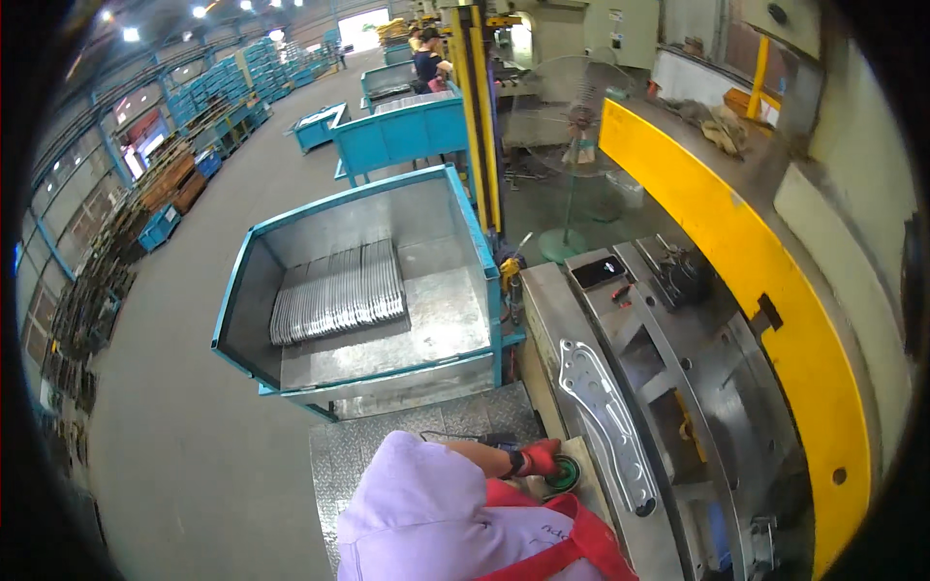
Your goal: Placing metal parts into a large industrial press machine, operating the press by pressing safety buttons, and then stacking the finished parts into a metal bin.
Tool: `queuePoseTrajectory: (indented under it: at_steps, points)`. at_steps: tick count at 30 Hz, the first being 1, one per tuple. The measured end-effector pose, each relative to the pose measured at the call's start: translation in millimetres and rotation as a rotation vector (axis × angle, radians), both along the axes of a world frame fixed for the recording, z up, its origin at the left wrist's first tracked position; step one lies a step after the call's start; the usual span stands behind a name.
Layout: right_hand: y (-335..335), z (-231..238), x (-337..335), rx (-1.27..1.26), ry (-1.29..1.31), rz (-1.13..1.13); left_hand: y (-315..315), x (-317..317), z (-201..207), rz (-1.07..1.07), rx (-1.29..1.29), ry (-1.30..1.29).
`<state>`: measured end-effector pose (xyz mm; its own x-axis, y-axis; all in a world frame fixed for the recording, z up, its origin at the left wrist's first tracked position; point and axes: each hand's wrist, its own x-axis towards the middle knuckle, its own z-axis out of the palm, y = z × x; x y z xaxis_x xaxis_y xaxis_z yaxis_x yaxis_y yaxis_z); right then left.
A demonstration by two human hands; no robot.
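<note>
My left hand (539,458), in a red glove with a dark band at the wrist, reaches across from my lavender sleeve. It rests at a round green button (562,473) set in a dark ring, low beside the machine bed. How its fingers are bent cannot be made out. My right hand is out of sight. To the right of the button, a long curved metal part (605,416) with holes and a raised rim lies on the steel die (581,339).
A blue-framed metal bin (455,232) holds a row of stacked metal parts (339,290). A yellow curved beam (736,223) spans the right side. A phone (598,272) lies on the bed's far end, near a standing fan (572,116). Farther back, people work by blue bins (402,136).
</note>
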<state>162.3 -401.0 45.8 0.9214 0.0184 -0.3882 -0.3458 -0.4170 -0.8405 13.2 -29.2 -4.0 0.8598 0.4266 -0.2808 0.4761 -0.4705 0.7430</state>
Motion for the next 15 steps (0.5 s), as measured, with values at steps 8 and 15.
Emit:
queuePoseTrajectory:
  at_steps: [8,15]
  points:
    - [-87,-52,-103,0.182,0.117,-0.226,58,39,127,-0.911,0.232,0.515]
    - [-117,-81,-146,0.2,0.176,-0.482,-5,199,325,-0.714,-0.187,-0.429]
